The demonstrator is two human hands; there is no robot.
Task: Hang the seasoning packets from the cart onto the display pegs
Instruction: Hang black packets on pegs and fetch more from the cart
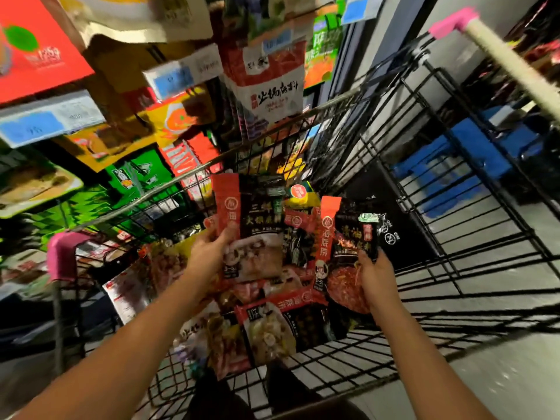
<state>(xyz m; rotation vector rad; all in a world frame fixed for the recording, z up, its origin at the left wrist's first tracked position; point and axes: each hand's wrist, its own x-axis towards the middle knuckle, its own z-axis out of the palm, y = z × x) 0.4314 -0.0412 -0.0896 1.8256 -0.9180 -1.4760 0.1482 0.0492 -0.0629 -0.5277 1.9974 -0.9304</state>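
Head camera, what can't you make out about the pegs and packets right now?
Display pegs: head view, hidden behind hanging packets, blurred.
Price labels: head view, blurred, unreadable.
Loose packets in cart: head view, partly covered by held packets in left hand and right hand.

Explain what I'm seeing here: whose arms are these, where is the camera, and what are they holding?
No machine here: these are a person's bare arms, filmed by one wide-angle camera worn on their head, looking down. The left hand holds a red-and-black seasoning packet; the right hand holds a black packet with a red strip. Both are above a black wire cart, where more packets lie heaped. Beyond the cart are hanging packets, already on display.
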